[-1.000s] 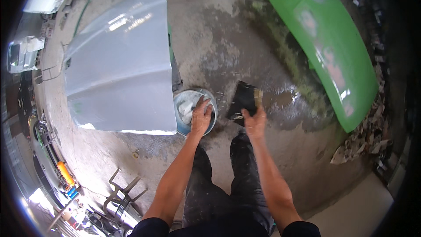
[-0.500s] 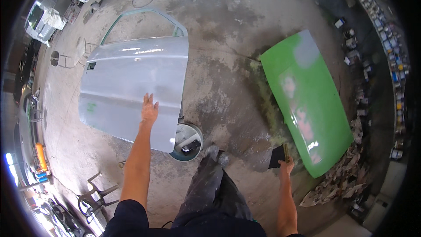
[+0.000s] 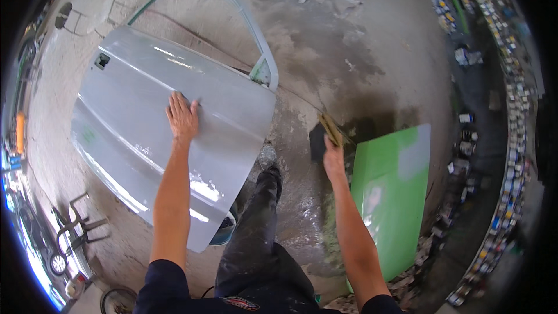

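A grey-primed car door [image 3: 139, 104] with a pale green window frame lies in front of me on the left. My left hand [image 3: 182, 117] rests flat on the middle of its wet-looking surface, fingers a little spread. Out to the right of the door, my right hand [image 3: 333, 160] grips a yellowish sanding block [image 3: 329, 128]. A dark sheet, apparently sandpaper [image 3: 317, 141], hangs beside the block. The block is in the air above the wet floor, apart from both panels.
A green car panel [image 3: 383, 197] with grey and pinkish patches stands at the right. Partly under the door's near corner is a bucket [image 3: 225, 234]. Rows of cans [image 3: 511, 139] line the far right. A chair-like frame [image 3: 81, 227] and a stool [image 3: 65, 16] are at the left.
My view has turned and moved nearer the door. My left hand has shifted farther up the door. My right hand has swung forward and inward with the sanding block, away from beside the green panel.
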Motion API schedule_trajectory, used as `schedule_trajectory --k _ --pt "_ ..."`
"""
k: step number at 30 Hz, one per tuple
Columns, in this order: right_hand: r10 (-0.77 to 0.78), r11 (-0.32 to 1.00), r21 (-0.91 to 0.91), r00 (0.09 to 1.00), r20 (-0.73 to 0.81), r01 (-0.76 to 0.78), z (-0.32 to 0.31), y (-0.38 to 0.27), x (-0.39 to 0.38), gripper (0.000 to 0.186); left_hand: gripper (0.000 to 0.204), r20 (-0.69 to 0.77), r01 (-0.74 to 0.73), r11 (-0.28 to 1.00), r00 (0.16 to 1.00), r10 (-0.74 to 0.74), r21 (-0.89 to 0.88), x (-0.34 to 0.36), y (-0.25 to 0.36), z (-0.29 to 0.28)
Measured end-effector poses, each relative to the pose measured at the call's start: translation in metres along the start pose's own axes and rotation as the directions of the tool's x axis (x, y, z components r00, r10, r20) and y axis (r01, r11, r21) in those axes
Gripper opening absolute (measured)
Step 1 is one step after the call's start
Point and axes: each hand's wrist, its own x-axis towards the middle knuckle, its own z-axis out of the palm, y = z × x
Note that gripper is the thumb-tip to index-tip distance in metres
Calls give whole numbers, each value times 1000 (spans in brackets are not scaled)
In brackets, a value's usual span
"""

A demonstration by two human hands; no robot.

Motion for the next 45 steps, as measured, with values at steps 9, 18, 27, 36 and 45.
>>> schedule_trajectory --k 9,18,27,36,45 --pt "-222 318 -540 615 757 779 174 -54 217 98 90 23 539 833 838 -545 124 155 29 7" --pt "-208 279 -391 453 867 877 198 -49 300 108 90 -20 525 844 850 -527 112 152 37 3" --pt "-427 114 -332 348 835 936 344 -78 497 91 93 3 550 805 825 -565 222 156 35 5" --pt "-433 197 -328 382 816 924 342 -70 475 85 95 -5 538 814 835 -550 219 155 33 5" --pt "-404 -71 -304 251 880 950 342 -76 521 73 98 -21 527 827 845 -534 195 151 23 9"
